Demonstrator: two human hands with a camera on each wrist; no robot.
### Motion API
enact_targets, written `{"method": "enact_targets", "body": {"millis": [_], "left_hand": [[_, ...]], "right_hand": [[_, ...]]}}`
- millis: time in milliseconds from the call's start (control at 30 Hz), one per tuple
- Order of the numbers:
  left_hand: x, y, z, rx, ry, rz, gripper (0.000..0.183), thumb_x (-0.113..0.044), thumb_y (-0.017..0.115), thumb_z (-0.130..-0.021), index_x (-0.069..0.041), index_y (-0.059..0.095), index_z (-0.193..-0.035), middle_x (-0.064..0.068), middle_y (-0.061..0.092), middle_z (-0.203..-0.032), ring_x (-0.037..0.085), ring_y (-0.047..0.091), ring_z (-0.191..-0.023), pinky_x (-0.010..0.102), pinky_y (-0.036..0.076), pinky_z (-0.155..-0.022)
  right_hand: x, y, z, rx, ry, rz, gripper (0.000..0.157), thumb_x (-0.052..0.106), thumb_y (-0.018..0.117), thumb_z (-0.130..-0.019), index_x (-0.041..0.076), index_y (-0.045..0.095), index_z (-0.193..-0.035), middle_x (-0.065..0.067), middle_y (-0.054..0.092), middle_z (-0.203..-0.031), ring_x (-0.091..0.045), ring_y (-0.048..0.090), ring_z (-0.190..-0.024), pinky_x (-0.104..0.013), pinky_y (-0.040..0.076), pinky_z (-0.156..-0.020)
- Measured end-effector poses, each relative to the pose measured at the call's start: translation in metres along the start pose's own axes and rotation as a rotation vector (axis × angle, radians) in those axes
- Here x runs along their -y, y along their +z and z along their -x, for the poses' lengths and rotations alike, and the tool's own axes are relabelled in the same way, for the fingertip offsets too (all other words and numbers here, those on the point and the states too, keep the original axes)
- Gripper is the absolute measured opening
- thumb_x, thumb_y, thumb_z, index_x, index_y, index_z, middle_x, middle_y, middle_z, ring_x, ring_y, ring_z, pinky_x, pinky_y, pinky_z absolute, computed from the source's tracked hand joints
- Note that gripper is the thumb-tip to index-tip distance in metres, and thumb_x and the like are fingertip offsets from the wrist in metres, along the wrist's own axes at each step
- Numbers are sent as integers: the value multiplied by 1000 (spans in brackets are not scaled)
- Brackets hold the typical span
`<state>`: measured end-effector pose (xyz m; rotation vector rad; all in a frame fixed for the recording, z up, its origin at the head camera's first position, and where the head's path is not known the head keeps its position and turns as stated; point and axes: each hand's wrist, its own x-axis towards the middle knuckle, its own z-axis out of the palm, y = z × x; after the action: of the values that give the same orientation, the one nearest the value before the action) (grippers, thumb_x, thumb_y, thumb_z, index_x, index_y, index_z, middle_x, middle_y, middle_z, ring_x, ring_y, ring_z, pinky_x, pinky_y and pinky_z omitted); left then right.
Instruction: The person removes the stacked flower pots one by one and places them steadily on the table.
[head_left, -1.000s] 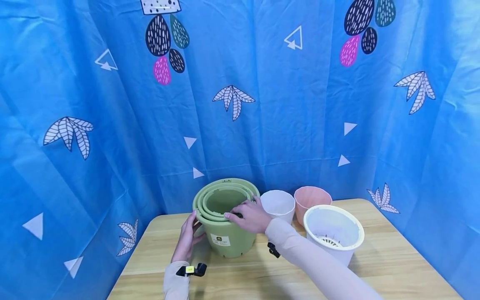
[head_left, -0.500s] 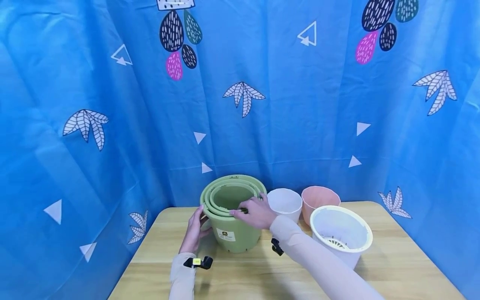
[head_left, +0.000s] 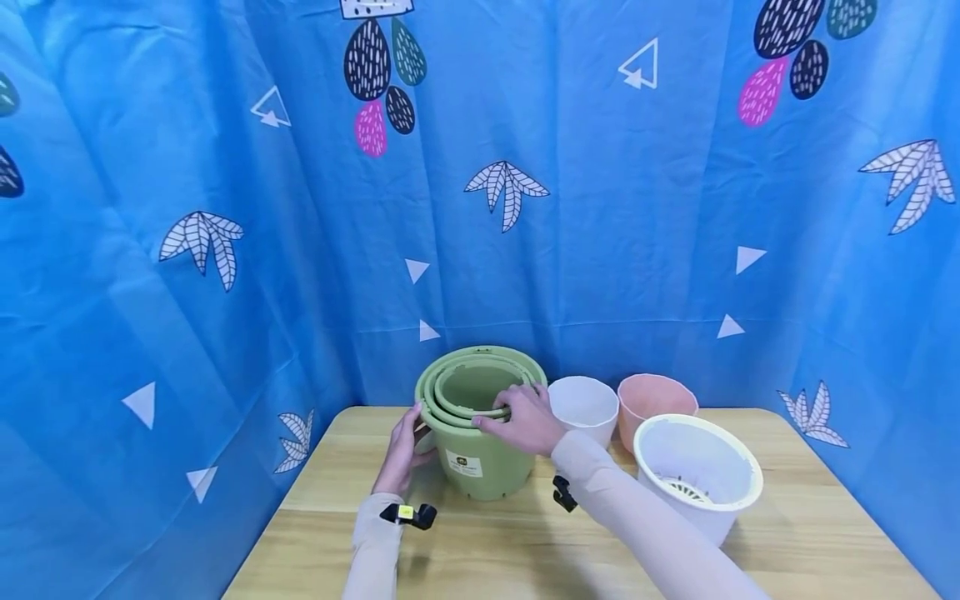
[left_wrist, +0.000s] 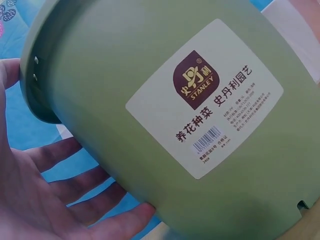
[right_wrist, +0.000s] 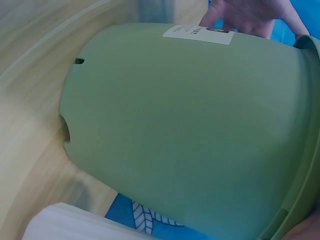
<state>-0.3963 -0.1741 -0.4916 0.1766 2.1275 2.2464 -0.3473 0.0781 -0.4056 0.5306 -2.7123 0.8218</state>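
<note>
Three green flower pots sit nested on the table, the largest pot (head_left: 487, 462) outermost with a label (left_wrist: 205, 100) on its front. My left hand (head_left: 401, 450) rests against the left side of this outer pot. In the left wrist view its thumb touches the rim and its fingers (left_wrist: 100, 205) spread fairly straight along the wall. At the right front of the nest, my right hand (head_left: 525, 421) grips the rims of the inner pots (head_left: 480, 363), its thumb lying across them. The right wrist view shows mostly the outer pot's side (right_wrist: 185, 125), the right hand being largely out of sight.
Right of the nest stand a white pot (head_left: 585, 408), a pink pot (head_left: 656, 400) and, nearer, a larger cream-rimmed white pot (head_left: 697, 508) with a slotted bottom, close to my right forearm. A blue curtain (head_left: 600, 208) hangs behind the wooden table (head_left: 495, 558).
Everything has shifted to the right in the head view as the camera turned left. Both hands keep their places on the green pots, which stay nested.
</note>
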Motion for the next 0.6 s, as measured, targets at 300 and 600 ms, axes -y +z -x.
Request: {"method": "enact_targets", "body": {"millis": [300, 600], "left_hand": [[-1, 2, -3, -7, -7, 21, 73, -64, 43, -104, -11, 43, -154, 23, 39, -162, 45, 36, -152, 71, 43, -111], [0, 1, 1, -17, 3, 8, 71, -62, 42, -105, -9, 44, -153, 22, 42, -160, 45, 39, -151, 69, 45, -110]], "right_hand": [[-2, -6, 0, -2, -60, -42, 37, 46, 71, -96, 11, 79, -92, 4, 56, -87, -18, 48, -92, -58, 31, -112], [-1, -3, -2, -57, -191, 112, 33, 34, 64, -102, 8, 66, -82, -3, 49, -89, -23, 48, -85, -58, 39, -99]]}}
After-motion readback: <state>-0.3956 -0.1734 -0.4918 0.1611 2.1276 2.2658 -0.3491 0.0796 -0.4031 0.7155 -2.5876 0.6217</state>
